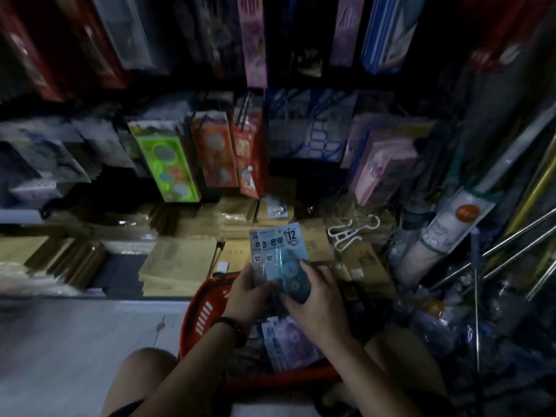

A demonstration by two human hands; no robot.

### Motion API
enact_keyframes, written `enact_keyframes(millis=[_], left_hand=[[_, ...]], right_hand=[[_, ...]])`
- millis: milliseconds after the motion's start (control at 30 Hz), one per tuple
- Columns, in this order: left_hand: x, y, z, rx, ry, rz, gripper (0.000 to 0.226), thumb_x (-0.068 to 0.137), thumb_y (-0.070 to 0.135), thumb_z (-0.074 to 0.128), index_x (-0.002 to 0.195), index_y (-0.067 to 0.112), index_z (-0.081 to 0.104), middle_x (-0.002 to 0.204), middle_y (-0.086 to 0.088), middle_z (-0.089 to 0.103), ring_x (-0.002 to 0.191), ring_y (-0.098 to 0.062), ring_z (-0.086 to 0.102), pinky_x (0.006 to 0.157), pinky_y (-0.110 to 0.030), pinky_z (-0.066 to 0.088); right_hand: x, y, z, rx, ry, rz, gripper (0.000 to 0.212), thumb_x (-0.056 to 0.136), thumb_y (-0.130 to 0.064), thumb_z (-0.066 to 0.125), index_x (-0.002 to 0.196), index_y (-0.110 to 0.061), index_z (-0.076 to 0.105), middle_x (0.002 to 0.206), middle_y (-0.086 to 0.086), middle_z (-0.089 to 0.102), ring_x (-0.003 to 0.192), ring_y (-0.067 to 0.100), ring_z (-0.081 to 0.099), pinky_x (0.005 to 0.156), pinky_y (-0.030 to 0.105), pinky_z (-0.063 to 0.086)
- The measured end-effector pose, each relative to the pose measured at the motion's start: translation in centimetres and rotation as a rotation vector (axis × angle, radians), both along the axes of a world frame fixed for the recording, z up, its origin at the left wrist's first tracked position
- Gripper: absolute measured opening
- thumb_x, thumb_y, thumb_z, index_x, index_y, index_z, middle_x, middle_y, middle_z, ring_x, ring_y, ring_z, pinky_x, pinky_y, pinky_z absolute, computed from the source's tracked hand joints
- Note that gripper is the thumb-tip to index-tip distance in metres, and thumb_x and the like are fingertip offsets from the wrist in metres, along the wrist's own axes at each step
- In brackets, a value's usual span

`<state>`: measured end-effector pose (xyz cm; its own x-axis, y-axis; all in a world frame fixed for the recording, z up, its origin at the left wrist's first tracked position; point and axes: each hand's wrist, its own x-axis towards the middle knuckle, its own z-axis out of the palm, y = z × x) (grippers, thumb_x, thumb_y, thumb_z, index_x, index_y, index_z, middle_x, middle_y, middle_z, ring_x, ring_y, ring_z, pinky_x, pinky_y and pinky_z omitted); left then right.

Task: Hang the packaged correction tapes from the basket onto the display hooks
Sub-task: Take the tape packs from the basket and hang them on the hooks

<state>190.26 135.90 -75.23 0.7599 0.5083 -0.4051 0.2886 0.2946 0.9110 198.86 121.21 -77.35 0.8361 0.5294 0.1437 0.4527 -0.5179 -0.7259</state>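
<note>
Above the basket (201, 311), two overlapping packs (282, 251) are held upright: the lower left edge is pinched by the left hand (246, 293), and the blister is clasped by the right hand (316, 305).

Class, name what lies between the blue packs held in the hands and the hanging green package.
In the head view, stacks of brown paper goods lie between the blue correction tape packs and the green package.

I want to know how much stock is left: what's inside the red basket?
Inside the basket some purplish packs show. The left hand and right hand, holding blue packs, cover the rest, so a count is not possible.
</note>
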Motion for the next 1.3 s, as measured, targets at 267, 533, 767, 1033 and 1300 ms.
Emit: enact_keyframes(millis=[267, 533, 767, 1033, 1300], left_hand=[[5.1, 0.1, 13.1, 0.118, -0.220, -0.046, 0.044, 0.094, 0.006, 0.074, 0.128, 0.033, 0.065, 0.123, -0.006, 0.077, 0.106, -0.033, 0.078, 0.084, -0.061, 0.064], [9.3, -0.6, 28.3, 0.321, -0.421, -0.160, 0.045, 0.093, 0.012, 0.078, 0.132, 0.027, 0.063, 0.126, -0.001, 0.076, 0.113, -0.024, 0.075, 0.092, -0.056, 0.063], [13.1, -1.4, 38.5, 0.404, -0.539, -0.161, 0.033, 0.096, 0.002, 0.072, 0.124, 0.018, 0.067, 0.115, -0.011, 0.080, 0.106, -0.034, 0.077, 0.094, -0.058, 0.061], [16.6, -2.0, 47.3, 0.385, -0.489, -0.148, 0.029, 0.091, -0.004, 0.073, 0.116, 0.011, 0.075, 0.109, -0.013, 0.081, 0.102, -0.035, 0.078, 0.096, -0.057, 0.060], [20.5, -3.1, 52.5, 0.506, -0.516, -0.176, 0.029, 0.085, 0.007, 0.084, 0.111, 0.016, 0.073, 0.102, -0.005, 0.081, 0.093, -0.026, 0.079, 0.075, -0.044, 0.066]], right_hand=[[5.8, -0.8, 14.8, -0.020, -0.340, 0.062, 0.083, 0.081, -0.051, 0.077, 0.151, -0.034, 0.034, 0.137, -0.007, 0.041, 0.123, 0.019, 0.055, 0.095, 0.039, 0.057], [10.6, -3.4, 30.4, 0.006, -0.617, 0.074, 0.089, 0.083, -0.052, 0.075, 0.157, -0.032, 0.030, 0.149, -0.014, 0.029, 0.132, 0.015, 0.048, 0.098, 0.035, 0.053], [13.5, -6.2, 41.3, 0.078, -0.745, -0.080, 0.087, 0.075, -0.050, 0.075, 0.153, -0.029, 0.041, 0.143, -0.016, 0.043, 0.128, 0.013, 0.052, 0.101, 0.037, 0.054], [19.8, -9.3, 49.1, 0.086, -0.758, -0.291, 0.076, 0.087, -0.043, 0.075, 0.153, -0.032, 0.038, 0.144, -0.004, 0.044, 0.126, 0.023, 0.053, 0.096, 0.042, 0.054], [27.4, -8.9, 52.8, 0.097, -0.761, -0.392, 0.074, 0.091, -0.039, 0.072, 0.156, -0.027, 0.038, 0.145, -0.004, 0.044, 0.129, 0.023, 0.048, 0.102, 0.043, 0.051]])
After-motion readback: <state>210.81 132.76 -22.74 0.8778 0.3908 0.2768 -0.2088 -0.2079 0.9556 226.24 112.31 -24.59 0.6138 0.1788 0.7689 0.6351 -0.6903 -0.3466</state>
